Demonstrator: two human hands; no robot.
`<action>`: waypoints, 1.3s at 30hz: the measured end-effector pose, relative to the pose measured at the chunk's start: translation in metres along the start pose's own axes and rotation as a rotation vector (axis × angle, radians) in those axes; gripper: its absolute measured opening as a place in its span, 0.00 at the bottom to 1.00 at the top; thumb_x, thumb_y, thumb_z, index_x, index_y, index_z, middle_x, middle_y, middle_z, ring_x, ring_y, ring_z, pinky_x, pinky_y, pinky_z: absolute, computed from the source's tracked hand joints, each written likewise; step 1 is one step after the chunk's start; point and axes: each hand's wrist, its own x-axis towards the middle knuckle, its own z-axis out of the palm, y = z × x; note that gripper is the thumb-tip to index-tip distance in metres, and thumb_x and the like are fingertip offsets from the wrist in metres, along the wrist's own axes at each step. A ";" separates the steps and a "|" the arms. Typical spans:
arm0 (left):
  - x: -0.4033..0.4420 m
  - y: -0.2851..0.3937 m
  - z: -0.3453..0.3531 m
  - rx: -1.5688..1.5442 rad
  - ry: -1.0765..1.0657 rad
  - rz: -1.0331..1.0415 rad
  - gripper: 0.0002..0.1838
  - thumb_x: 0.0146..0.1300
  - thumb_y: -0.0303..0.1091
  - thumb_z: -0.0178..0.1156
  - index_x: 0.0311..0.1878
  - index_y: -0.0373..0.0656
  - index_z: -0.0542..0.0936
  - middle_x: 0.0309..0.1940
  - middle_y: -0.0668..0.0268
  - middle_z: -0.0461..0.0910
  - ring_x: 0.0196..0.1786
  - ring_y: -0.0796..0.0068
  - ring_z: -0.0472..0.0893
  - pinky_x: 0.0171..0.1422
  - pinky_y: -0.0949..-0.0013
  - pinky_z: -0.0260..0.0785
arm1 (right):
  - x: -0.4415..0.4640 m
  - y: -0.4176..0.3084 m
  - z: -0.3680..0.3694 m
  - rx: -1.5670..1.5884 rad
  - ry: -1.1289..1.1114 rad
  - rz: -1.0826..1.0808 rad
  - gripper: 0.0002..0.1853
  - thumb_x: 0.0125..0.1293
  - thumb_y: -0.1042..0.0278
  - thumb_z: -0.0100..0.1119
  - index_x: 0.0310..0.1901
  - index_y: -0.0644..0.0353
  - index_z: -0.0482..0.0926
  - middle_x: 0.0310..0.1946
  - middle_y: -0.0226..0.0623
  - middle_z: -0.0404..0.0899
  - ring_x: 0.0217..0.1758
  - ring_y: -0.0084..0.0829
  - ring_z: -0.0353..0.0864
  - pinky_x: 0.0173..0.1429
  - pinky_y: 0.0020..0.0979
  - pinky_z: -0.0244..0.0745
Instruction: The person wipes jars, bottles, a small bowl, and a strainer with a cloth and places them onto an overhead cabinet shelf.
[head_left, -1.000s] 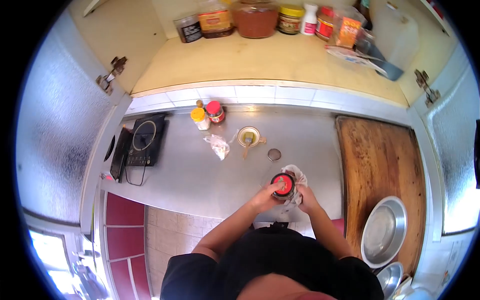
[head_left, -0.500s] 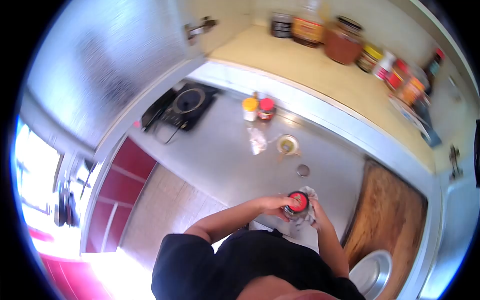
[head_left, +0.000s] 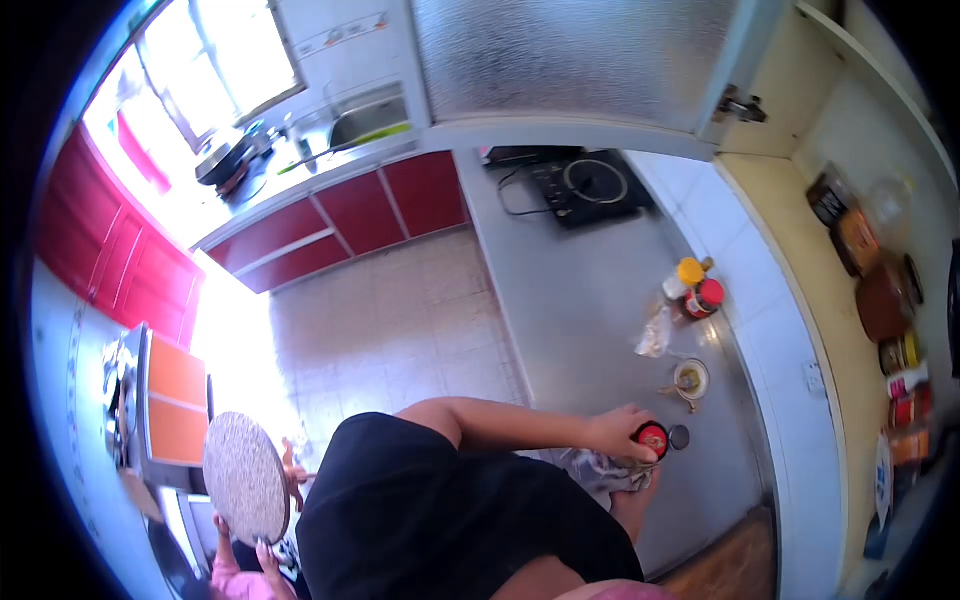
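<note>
My left hand (head_left: 618, 435) grips a jar with a red and black lid (head_left: 652, 440) near the counter's front edge. Just below it, my right hand (head_left: 637, 492) is closed on a crumpled, patterned cloth (head_left: 598, 470) at the jar's side; its fingers are partly hidden. A small round metal lid (head_left: 679, 437) lies right beside the jar. Farther along the counter are a small bowl (head_left: 691, 378) with something yellowish in it, a crumpled plastic bag (head_left: 655, 333), a yellow-capped jar (head_left: 688, 272) and a red-capped jar (head_left: 706, 297).
The steel counter (head_left: 560, 300) carries a black induction cooker (head_left: 595, 188) at its far end. A wooden board (head_left: 735, 560) is at bottom right; an open cupboard shelf (head_left: 825, 340) holds jars. At lower left another person in pink (head_left: 235, 580) holds a round board (head_left: 245, 478).
The view has swung left, bringing the sink, the red cabinets, the floor and the other person into sight. The jar and cloth remain in my hands, and the jar now appears beside the metal lid.
</note>
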 end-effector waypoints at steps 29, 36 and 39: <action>-0.013 0.064 -0.023 0.205 -0.150 0.451 0.43 0.41 0.42 0.72 0.61 0.43 0.62 0.55 0.54 0.67 0.56 0.51 0.69 0.57 0.56 0.67 | 0.009 -0.019 -0.009 -0.320 0.017 0.035 0.24 0.68 0.51 0.49 0.59 0.58 0.65 0.53 0.39 0.71 0.55 0.33 0.74 0.54 0.34 0.74; -0.017 0.056 -0.010 0.007 -0.041 0.428 0.42 0.42 0.40 0.75 0.60 0.41 0.64 0.53 0.55 0.68 0.57 0.56 0.70 0.62 0.62 0.63 | 0.001 -0.023 0.016 -0.113 0.048 0.055 0.23 0.68 0.53 0.50 0.57 0.60 0.66 0.51 0.41 0.73 0.53 0.34 0.76 0.51 0.35 0.76; -0.024 0.071 -0.015 -0.022 -0.100 0.486 0.42 0.43 0.39 0.76 0.60 0.42 0.64 0.54 0.56 0.68 0.57 0.60 0.71 0.63 0.64 0.62 | -0.003 -0.033 0.029 -0.070 -0.018 0.039 0.23 0.68 0.53 0.51 0.57 0.60 0.67 0.50 0.42 0.73 0.53 0.34 0.76 0.50 0.35 0.76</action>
